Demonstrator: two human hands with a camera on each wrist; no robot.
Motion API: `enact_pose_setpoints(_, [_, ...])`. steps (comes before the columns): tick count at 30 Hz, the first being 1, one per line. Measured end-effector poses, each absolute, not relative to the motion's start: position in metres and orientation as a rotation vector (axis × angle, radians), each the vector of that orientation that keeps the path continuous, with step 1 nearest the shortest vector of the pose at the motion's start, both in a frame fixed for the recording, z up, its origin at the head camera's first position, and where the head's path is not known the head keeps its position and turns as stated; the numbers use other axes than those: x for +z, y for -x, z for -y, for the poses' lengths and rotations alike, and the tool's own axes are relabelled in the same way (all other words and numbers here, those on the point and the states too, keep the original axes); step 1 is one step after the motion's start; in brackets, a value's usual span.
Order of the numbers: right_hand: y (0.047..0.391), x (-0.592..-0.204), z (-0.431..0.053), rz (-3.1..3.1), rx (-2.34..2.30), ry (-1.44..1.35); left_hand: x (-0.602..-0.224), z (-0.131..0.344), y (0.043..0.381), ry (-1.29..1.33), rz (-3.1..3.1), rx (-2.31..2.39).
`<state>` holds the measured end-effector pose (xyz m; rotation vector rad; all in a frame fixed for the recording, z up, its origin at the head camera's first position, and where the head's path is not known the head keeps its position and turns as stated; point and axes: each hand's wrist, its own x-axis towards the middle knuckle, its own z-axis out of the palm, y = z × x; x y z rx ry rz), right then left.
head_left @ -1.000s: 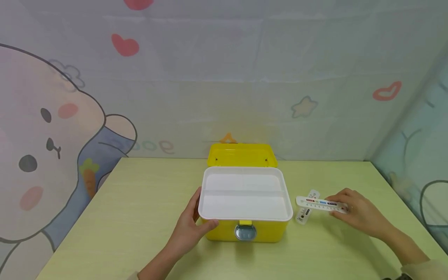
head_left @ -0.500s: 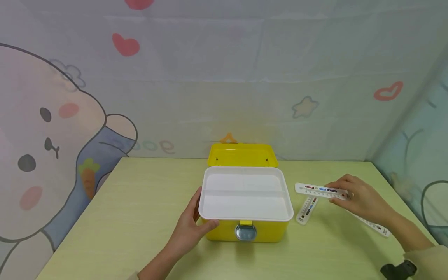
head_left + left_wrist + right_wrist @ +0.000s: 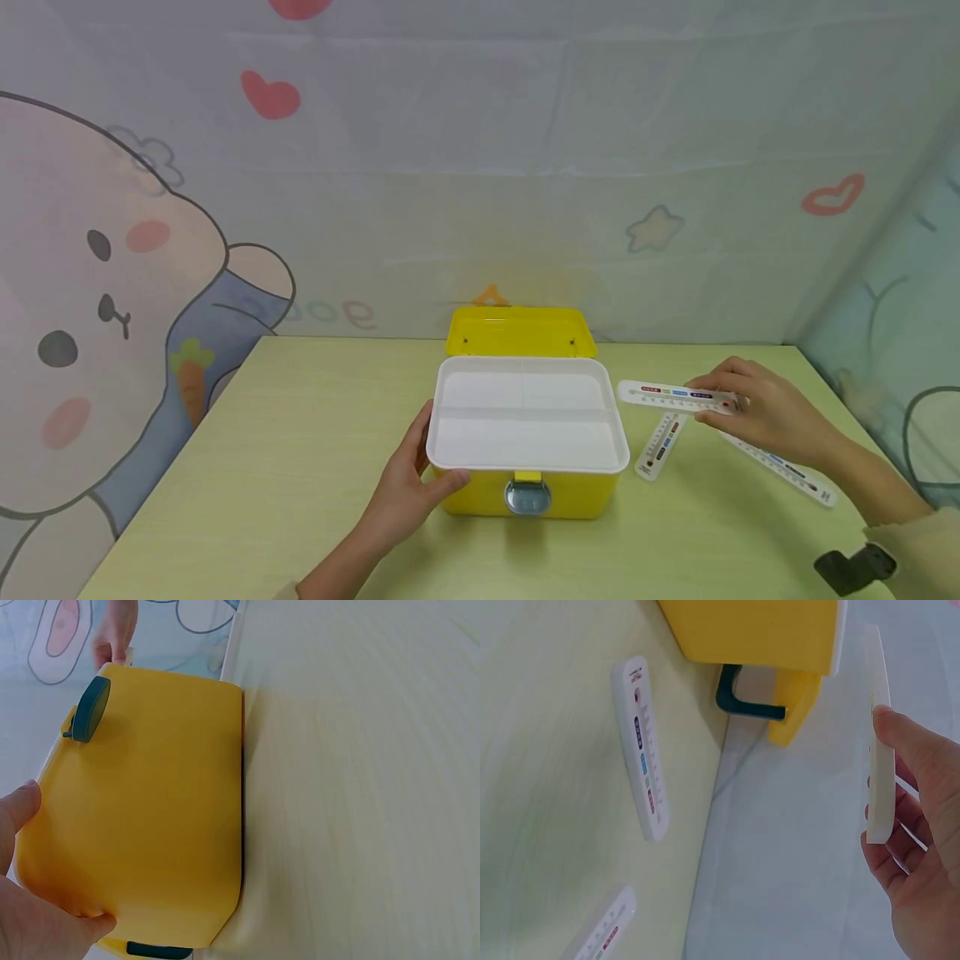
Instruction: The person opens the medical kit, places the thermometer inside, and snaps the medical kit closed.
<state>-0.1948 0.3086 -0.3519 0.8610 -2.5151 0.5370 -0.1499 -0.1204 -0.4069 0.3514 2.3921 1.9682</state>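
Observation:
A yellow box (image 3: 577, 495) with a white divided tray (image 3: 525, 427) in its top stands with its yellow lid (image 3: 520, 332) tipped back. My left hand (image 3: 399, 492) grips the box's left front corner, thumb on the front and fingers along the side. Over the table, right of the tray, my right hand (image 3: 765, 408) pinches one end of a white thermometer (image 3: 667, 395), held nearly level with its scale facing up. Below it a second thermometer (image 3: 658, 450) lies slanted on the table. A third thermometer (image 3: 783, 471) lies under the right wrist, one end hidden by the hand.
A grey round clasp (image 3: 527, 496) hangs on the box's front. A dark green handle (image 3: 742, 701) shows in the right wrist view. Behind the table (image 3: 337, 433) hangs a printed cloth (image 3: 465, 208) with hearts and a cartoon animal.
My right hand has lifted the thermometer and carried it left toward the tray's edge, uncovering the thermometer under the wrist. My left hand has stayed on the box.

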Motion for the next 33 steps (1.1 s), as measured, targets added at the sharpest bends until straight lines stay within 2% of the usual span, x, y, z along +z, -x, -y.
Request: enact_pose_setpoints(33, [0.182, -0.334, -0.241, 2.576, 0.573, -1.019, -0.407, 0.119, 0.149, -0.328, -2.380, 1.978])
